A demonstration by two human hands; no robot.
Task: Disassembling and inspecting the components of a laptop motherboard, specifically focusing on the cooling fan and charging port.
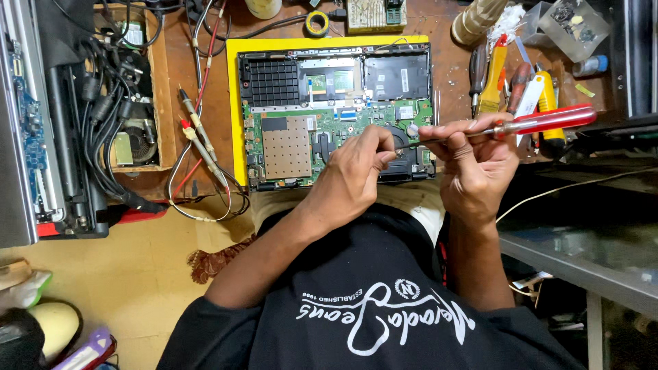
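Note:
An opened laptop (pixel 288 103) lies on a yellow mat (pixel 233 82), its green circuit board (pixel 329 127) and black fan grille exposed. My right hand (pixel 476 161) grips a red-handled screwdriver (pixel 545 120) held almost flat, its thin shaft pointing left to the board's lower right area. My left hand (pixel 353 171) rests on the laptop's near edge, fingertips pinched around the screwdriver tip. Whether a screw sits under the tip is hidden by my fingers.
Multimeter probes (pixel 199 133) with red and black leads lie left of the mat. A wooden tray (pixel 130 89) of cables and a fan sits farther left, beside another laptop body (pixel 27 123). More screwdrivers (pixel 510 85) and a clear parts box (pixel 572 24) sit at right.

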